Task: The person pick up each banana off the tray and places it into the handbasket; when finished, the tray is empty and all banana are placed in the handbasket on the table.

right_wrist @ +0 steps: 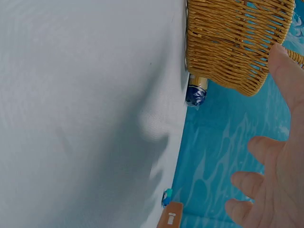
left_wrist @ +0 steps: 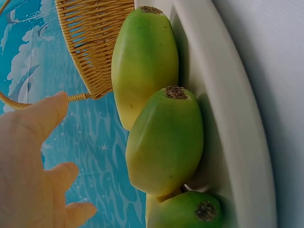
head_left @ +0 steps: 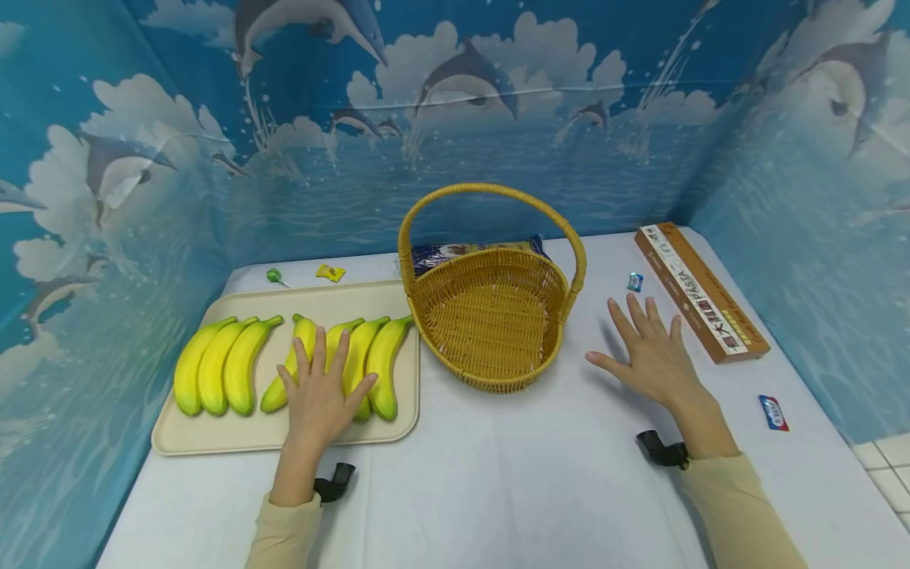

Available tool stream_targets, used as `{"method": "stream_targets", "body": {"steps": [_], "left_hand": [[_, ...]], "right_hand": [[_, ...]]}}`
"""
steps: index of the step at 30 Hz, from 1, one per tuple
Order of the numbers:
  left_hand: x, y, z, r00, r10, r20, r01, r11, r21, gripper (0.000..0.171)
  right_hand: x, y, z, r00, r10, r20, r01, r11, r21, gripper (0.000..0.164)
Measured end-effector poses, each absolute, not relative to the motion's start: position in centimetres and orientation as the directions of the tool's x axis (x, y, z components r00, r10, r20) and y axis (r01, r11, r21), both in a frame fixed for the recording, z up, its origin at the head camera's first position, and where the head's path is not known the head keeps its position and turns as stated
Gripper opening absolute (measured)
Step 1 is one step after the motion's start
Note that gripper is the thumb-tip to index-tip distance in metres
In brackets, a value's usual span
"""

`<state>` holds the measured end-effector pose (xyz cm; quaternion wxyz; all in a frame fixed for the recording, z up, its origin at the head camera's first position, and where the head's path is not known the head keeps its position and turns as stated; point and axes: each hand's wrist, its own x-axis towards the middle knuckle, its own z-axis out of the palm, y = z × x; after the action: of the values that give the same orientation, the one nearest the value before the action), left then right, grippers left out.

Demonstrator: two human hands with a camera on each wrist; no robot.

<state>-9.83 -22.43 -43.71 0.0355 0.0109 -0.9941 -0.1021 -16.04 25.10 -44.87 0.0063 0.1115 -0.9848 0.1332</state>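
My left hand (head_left: 317, 403) is held with fingers spread over the bananas on a cream tray (head_left: 284, 447). Three bananas (head_left: 242, 367) lie side by side at the tray's left, and several more lie under and beside the hand; one banana (head_left: 386, 367) is at the right end. The left wrist view shows banana tips (left_wrist: 166, 142) apart from the fingers. To the right, a wicker basket (head_left: 490, 379) with a tall handle stands at the tray's edge, with nothing in it. My right hand (head_left: 650, 359), fingers spread and holding nothing, hovers above the white cloth right of the basket.
A brown pasta box (head_left: 704, 292) lies at the far right. Small wrapped sweets (head_left: 635, 282) and a red-and-blue packet (head_left: 773, 413) lie near it. Behind the tray are a green lollipop (head_left: 274, 276) and a yellow sweet (head_left: 330, 273). A dark blue packet (head_left: 437, 257) is partly hidden behind the basket.
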Motion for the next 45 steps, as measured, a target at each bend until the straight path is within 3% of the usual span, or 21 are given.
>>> {"method": "stream_targets", "body": {"steps": [9,13,18,24,28,33,37,45], "left_hand": [[-10.1,-22.6,-43.9,-0.997,-0.038,0.064,-0.024,0.978,0.205,0.084],[-9.8,-22.9,-43.8,-0.996,-0.042,0.072,-0.026,0.977,0.213,0.085],[-9.7,-23.0,-43.5,-0.994,-0.015,0.111,0.011,0.973,0.231,0.085],[-10.0,-23.3,-42.1,-0.979,0.02,0.201,0.1,0.914,0.394,0.084],[-9.8,-25.8,-41.2,-0.932,-0.101,0.348,0.103,0.847,0.522,0.076],[-9.7,-31.1,-40.5,-0.796,-0.381,0.47,0.039,0.742,0.669,0.059],[-10.0,-35.4,-40.8,-0.702,-0.553,0.449,-0.016,0.642,0.766,0.051],[-10.1,-40.6,-42.5,-0.649,-0.699,0.3,-0.169,0.517,0.839,0.049]], "right_hand": [[-16.5,25.3,-45.1,-0.974,-0.216,0.073,-0.228,0.923,-0.309,0.095],[-16.8,24.4,-44.6,-0.967,-0.224,0.124,-0.256,0.862,-0.438,0.087],[-17.0,22.6,-44.2,-0.939,-0.193,0.284,-0.333,0.709,-0.621,0.076],[-17.5,21.1,-44.2,-0.848,-0.076,0.525,-0.46,0.598,-0.656,0.066],[-17.9,20.5,-44.4,-0.804,-0.013,0.594,-0.495,0.568,-0.657,0.056],[-18.0,19.8,-44.2,-0.796,0.009,0.605,-0.492,0.573,-0.655,0.048],[-18.0,19.4,-43.9,-0.801,0.005,0.598,-0.489,0.572,-0.659,0.048],[-18.3,18.4,-43.8,-0.793,-0.025,0.609,-0.52,0.549,-0.654,0.048]]}}
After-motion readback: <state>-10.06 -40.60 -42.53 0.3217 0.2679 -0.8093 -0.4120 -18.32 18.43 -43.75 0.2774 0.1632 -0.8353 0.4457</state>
